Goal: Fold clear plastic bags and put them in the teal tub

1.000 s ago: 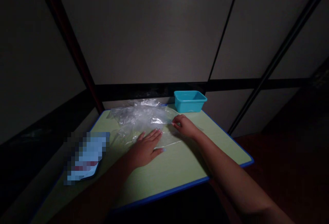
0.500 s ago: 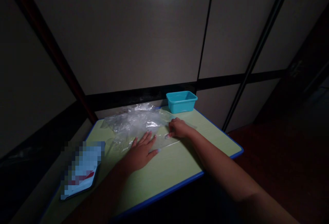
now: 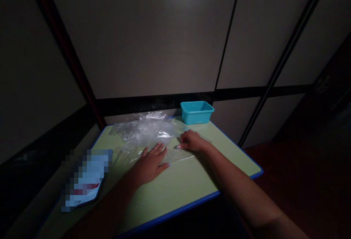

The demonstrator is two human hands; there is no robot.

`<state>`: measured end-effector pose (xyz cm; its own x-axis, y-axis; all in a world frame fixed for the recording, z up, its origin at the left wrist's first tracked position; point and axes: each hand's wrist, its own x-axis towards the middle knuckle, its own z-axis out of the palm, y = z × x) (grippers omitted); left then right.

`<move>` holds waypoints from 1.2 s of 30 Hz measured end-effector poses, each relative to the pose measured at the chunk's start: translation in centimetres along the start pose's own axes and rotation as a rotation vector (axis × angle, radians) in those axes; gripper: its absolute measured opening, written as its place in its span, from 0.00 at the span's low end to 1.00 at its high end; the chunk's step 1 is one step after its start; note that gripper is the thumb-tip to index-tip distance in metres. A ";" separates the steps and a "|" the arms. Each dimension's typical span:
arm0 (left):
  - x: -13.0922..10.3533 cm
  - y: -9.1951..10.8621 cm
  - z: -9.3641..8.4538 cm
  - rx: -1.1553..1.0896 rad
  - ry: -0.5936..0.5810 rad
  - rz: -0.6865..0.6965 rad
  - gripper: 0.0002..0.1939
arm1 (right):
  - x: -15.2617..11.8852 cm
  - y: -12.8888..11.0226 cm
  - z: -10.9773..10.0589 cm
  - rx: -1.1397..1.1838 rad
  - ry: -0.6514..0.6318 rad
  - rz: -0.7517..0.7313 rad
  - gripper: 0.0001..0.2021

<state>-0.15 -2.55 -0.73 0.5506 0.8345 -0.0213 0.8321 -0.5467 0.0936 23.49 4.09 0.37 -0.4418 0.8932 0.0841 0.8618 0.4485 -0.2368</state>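
A crumpled, clear plastic bag (image 3: 145,131) lies spread over the back and middle of the light green table. My left hand (image 3: 149,164) rests flat on the bag's near edge, open with its fingers apart. Farther right, my right hand (image 3: 192,141) is on the bag's right part with its fingers curled in and its thumb pointing left. A bit of the thin film appears to be gripped under those fingers, though they hide the exact hold. Just behind my right hand stands a turquoise plastic basket (image 3: 196,116).
A tablet-like device (image 3: 91,176), its screen lit and partly pixelated, lies at the table's left. Blue edging (image 3: 189,206) borders the table (image 3: 175,187). Large cabinet panels (image 3: 153,48) rise directly behind it, and the room is dim.
The view has shifted slightly, so the table and basket appear a little lower and to the right. Both hands stay on the bag with barely any movement.
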 end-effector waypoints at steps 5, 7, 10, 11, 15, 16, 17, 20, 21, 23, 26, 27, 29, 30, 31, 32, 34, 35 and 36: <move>0.2 0.0 -0.4 -0.034 0.063 0.031 0.28 | -0.1 -0.1 -0.1 0.046 0.010 -0.007 0.17; 0.2 0.1 -0.4 -0.060 0.064 0.058 0.28 | -0.2 -0.3 -0.1 0.074 0.007 -0.027 0.19; 0.3 -0.1 0.0 -0.098 0.062 0.112 0.28 | -0.4 -0.7 -0.2 0.146 0.037 -0.063 0.22; 0.3 -0.2 0.2 -0.108 0.062 0.128 0.28 | -0.4 -0.8 -0.3 0.159 0.046 -0.064 0.22; 0.6 -0.7 0.7 -0.112 0.073 0.147 0.30 | -0.4 -0.9 -0.6 0.102 0.060 0.002 0.14; 0.6 -0.8 0.8 -0.104 0.076 0.144 0.30 | -0.3 -0.9 -0.7 0.070 0.058 0.020 0.15; 0.7 -1.0 0.9 -0.097 0.077 0.144 0.30 | -0.2 -0.8 -0.7 0.038 0.052 0.033 0.16; 0.8 -1.3 1.3 -0.084 0.082 0.155 0.31 | -0.2 -0.7 -0.7 -0.009 0.020 0.027 0.19; 0.8 -1.4 1.4 -0.083 0.086 0.161 0.31 | -0.2 -0.6 -0.7 -0.005 0.016 0.019 0.19; 0.8 -1.4 1.5 -0.084 0.090 0.170 0.31 | -0.2 -0.6 -0.7 0.013 0.024 0.004 0.20; 0.8 -1.2 1.4 -0.084 0.080 0.168 0.32 | -0.3 -0.7 -0.7 0.033 0.030 0.002 0.20; 0.8 -1.1 1.3 -0.083 0.076 0.163 0.32 | -0.3 -0.8 -0.8 0.037 0.021 0.000 0.20; 0.7 -0.9 1.1 -0.083 0.072 0.156 0.32 | -0.3 -0.7 -0.8 0.053 -0.004 -0.017 0.20; 0.7 -0.8 1.0 -0.083 0.068 0.155 0.32 | -0.3 -0.7 -0.8 0.064 -0.015 -0.029 0.19; 0.6 -0.8 0.9 -0.081 0.061 0.156 0.32 | -0.4 -0.6 -0.7 0.075 -0.023 -0.042 0.19; 0.6 -0.7 0.8 -0.078 0.055 0.157 0.32 | -0.4 -0.6 -0.6 0.084 -0.029 -0.052 0.19; 0.5 -0.7 0.8 -0.068 0.056 0.152 0.33 | -0.4 -0.5 -0.4 0.084 -0.033 -0.066 0.21; 0.5 -0.7 0.8 -0.062 0.065 0.141 0.35 | -0.4 -0.5 -0.3 0.074 -0.033 -0.071 0.22; 0.5 -0.7 0.8 -0.055 0.079 0.126 0.36 | -0.4 -0.5 -0.2 0.061 -0.035 -0.077 0.24</move>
<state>-0.47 -1.82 -1.62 0.6415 0.7637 0.0726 0.7508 -0.6444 0.1451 23.23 3.54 0.68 -0.5155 0.8540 0.0704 0.8087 0.5120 -0.2894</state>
